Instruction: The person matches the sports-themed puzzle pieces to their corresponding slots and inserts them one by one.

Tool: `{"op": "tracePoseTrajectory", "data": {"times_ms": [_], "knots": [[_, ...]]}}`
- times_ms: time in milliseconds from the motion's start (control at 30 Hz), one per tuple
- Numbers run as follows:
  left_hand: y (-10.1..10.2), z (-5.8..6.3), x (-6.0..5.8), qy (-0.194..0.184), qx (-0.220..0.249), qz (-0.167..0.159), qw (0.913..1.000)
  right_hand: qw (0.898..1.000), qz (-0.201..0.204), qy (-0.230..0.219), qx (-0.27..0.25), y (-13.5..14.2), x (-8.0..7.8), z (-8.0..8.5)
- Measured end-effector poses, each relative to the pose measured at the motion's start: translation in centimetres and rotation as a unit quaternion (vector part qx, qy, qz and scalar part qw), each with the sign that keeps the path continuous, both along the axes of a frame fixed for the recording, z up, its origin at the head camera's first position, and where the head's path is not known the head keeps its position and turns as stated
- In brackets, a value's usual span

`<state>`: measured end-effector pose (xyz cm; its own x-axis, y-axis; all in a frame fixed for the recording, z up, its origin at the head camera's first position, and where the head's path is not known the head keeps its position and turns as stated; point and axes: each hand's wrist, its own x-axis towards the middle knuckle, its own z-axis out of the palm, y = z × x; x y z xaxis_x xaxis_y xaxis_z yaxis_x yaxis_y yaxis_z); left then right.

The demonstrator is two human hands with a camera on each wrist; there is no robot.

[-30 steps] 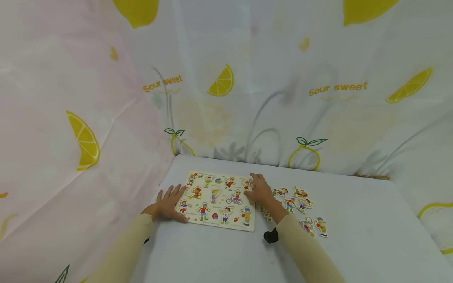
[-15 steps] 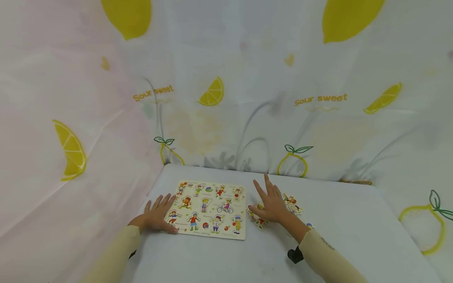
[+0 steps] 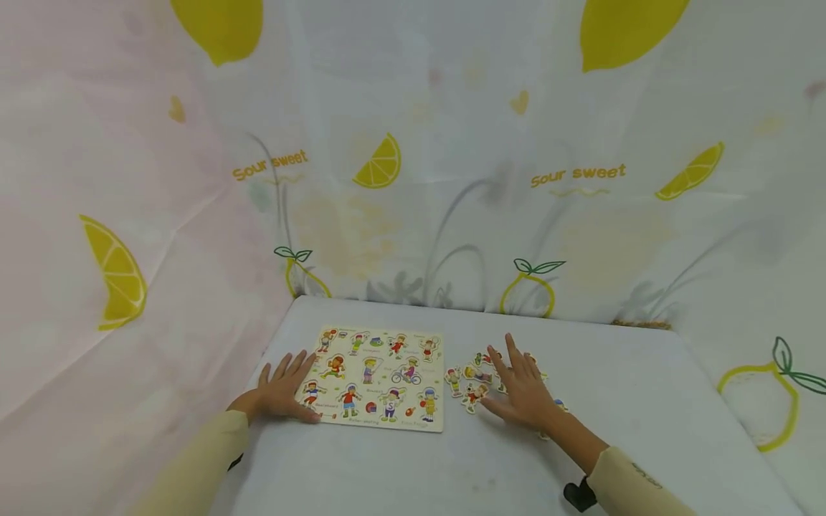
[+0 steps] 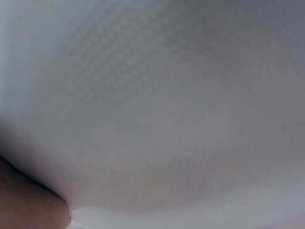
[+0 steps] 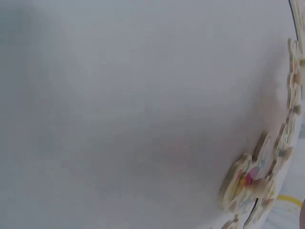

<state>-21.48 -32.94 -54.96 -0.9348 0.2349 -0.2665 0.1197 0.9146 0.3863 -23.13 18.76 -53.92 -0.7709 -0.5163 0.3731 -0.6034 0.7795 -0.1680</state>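
Right of the puzzle board [image 3: 351,378]: loose pieces [image 3: 475,395], your right hand [image 3: 525,396]; at its left edge, your left hand [image 3: 282,391].

Rectangular cream puzzle board [image 3: 386,362], lying flat and bearing rows of children at sport (one rides a bicycle); its left edge meets the spread left hand [image 3: 282,390]. Loose cut-out figures [image 3: 475,373], colourful and pale-edged, lie clustered beyond its right edge, partly hidden by the spread right hand [image 3: 525,393].
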Motion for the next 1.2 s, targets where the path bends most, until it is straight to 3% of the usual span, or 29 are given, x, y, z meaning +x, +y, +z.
{"op": "tracePoseTrajectory", "data": {"times_ms": [67,167,333,533,733,900,1067,1200], "knots": [[0.1,0.1,-0.1,-0.003,0.019,0.000,0.9998,1.000,0.011,-0.003,0.001,0.9,0.8,-0.1],[0.3,0.2,0.0,-0.009,0.009,0.003,0.9999,1.000,0.021,-0.005,0.006,2.2,1.9,-0.6],[0.3,0.7,-0.1,-0.015,0.009,0.000,0.9998,1.000,0.007,-0.004,0.011,4.3,3.2,-1.6],[0.1,1.0,-0.2,-0.014,0.000,-0.002,0.9999,0.999,-0.025,-0.009,0.018,6.1,3.6,-2.2],[0.4,0.6,0.1,-0.019,0.000,0.003,0.9998,0.997,-0.077,-0.016,-0.016,7.3,4.4,-2.2],[0.4,0.5,0.4,-0.022,0.016,0.006,0.9996,0.995,-0.081,0.006,-0.055,7.8,4.6,-2.4],[0.0,-0.2,0.1,-0.005,0.000,0.009,1.0000,0.990,-0.086,-0.036,-0.105,8.1,4.1,-2.0],[0.4,0.5,0.3,-0.002,-0.005,0.005,1.0000,0.986,-0.117,-0.039,-0.115,8.8,4.2,-1.4]]}}
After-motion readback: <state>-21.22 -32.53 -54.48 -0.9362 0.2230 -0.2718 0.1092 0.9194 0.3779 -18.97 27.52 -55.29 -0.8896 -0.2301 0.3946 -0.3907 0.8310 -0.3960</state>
